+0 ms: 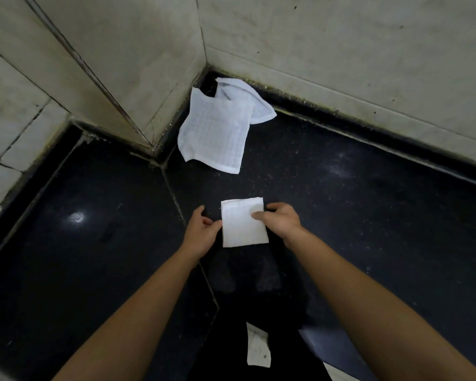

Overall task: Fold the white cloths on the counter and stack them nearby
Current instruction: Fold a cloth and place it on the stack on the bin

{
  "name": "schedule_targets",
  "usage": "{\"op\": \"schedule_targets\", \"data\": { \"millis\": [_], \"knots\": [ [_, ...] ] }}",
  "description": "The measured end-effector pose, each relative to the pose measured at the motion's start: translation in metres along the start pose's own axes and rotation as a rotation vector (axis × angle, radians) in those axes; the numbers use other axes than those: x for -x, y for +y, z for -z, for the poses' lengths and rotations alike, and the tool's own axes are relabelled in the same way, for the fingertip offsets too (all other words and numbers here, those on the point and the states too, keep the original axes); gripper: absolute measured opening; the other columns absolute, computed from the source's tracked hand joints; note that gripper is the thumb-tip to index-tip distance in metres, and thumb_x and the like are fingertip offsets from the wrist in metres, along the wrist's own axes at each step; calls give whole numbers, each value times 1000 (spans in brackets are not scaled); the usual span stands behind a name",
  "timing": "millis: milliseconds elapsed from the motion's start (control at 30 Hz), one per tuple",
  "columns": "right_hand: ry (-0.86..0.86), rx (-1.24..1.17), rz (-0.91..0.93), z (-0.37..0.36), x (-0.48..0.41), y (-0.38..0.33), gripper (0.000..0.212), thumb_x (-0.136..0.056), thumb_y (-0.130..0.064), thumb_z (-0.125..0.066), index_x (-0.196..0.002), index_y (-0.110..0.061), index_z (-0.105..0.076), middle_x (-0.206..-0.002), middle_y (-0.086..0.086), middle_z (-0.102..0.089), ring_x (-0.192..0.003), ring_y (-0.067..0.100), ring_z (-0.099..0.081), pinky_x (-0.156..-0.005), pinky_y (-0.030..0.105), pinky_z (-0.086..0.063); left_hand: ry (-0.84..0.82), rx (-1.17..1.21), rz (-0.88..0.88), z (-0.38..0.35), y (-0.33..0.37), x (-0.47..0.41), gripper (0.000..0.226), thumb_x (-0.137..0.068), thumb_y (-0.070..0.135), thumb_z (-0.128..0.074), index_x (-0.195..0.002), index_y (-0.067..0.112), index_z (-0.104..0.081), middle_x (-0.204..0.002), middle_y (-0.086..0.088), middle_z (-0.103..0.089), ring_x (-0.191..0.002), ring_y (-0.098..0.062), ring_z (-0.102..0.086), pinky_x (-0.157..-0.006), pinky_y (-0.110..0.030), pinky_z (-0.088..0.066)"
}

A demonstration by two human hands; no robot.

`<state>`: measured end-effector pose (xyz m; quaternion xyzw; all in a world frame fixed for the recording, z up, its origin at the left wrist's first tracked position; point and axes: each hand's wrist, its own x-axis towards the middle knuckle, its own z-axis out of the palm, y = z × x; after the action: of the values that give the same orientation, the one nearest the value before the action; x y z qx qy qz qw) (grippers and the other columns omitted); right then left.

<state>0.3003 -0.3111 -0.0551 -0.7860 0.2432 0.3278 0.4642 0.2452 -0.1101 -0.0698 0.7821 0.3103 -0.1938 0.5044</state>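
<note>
Folded cloth (243, 224) lies flat on the counter (355, 215), mid-frame, a small rectangle just right of the counter seam (173, 199). Layer edges show along its top and left sides.

Right hand (282, 222) holds the cloth's right edge. The thumb is on top and the fingers are curled at the top-right corner, a narrow pinch.

Left hand (201, 229) is relaxed. The thumb tip touches the cloth's left edge, and the fingers are loosely spread, off the cloth and holding nothing.

Loose cloths (215, 136) are unfolded and overlapping in the far corner, well apart from the folded one. I read two. The front one is spread on the counter with a faint grid weave. The rear one is rumpled against the wall (341, 50).

White scrap (257, 346) sits at the bottom of the frame between the forearms. I can't tell whether it's cloth or paper.
</note>
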Motion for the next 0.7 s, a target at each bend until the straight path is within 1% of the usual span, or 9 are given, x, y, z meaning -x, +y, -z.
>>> {"op": "schedule_targets", "data": {
  "millis": [133,233,333,433,500,533,600,633,700],
  "knots": [
    [-147,-193,-75,2,6,-10,32,-81,-17,-73,-113,-16,-72,-111,4,-73,-96,18,-68,-71,28,-54,22,230,128,10,3,3,62,-92,24,-63,-148,20,-37,-108,2,-60,-99,-12,-60,-85,-31,-49],
    [-236,-268,-65,9,20,-19,28,-81,-17,-70,-109,-17,-72,-107,3,-76,-97,19,-72,-76,33,-58,-40,301,195,21,10,9,58,-93,34,-61,-145,18,-42,-110,2,-61,-99,-11,-59,-75,-30,-47],
    [-331,-301,-16,16,39,-34,26,-83,-16,-69,-109,-20,-72,-105,1,-77,-95,18,-74,-73,32,-59,-151,398,244,32,22,15,64,-93,56,-54,-143,19,-44,-119,-2,-62,-107,-16,-60,-90,-38,-48],
    [-394,-290,32,27,62,-50,26,-88,-16,-66,-114,-20,-69,-110,4,-75,-98,20,-73,-85,39,-60,-271,506,272,39,38,19,83,-87,72,-48,-148,17,-37,-133,-11,-59,-120,-25,-56,-106,-48,-42],
    [-441,-364,59,36,77,-54,28,-92,-16,-64,-119,-16,-68,-113,6,-75,-103,23,-72,-90,41,-59,-404,567,266,41,50,26,90,-82,79,-47,-148,17,-38,-136,-14,-58,-123,-28,-56,-107,-51,-42],
    [-456,-412,69,39,82,-54,29,-93,-16,-62,-122,-15,-67,-115,7,-74,-106,24,-71,-90,40,-59,-494,602,251,41,55,30,92,-79,82,-47,-145,18,-44,-135,-13,-60,-122,-28,-58,-106,-51,-44],
    [-428,-467,71,45,93,-50,27,-95,-16,-61,-121,-14,-67,-114,7,-75,-104,22,-72,-84,37,-60,-653,645,200,39,65,36,90,-74,86,-50,-136,22,-58,-130,-10,-65,-120,-28,-62,-104,-50,-46],
    [-365,-468,75,48,100,-45,25,-95,-16,-60,-120,-14,-68,-111,5,-75,-99,19,-73,-77,34,-60,-700,629,169,38,72,42,85,-74,85,-51,-132,23,-62,-128,-8,-67,-119,-27,-63,-103,-49,-47],
    [-239,-441,66,51,109,-33,23,-96,-16,-60,-117,-13,-68,-104,3,-76,-89,15,-74,-66,28,-57,-704,553,121,32,78,50,69,-81,71,-61,-127,21,-66,-122,-8,-70,-115,-25,-66,-98,-46,-50]
  ]
}}
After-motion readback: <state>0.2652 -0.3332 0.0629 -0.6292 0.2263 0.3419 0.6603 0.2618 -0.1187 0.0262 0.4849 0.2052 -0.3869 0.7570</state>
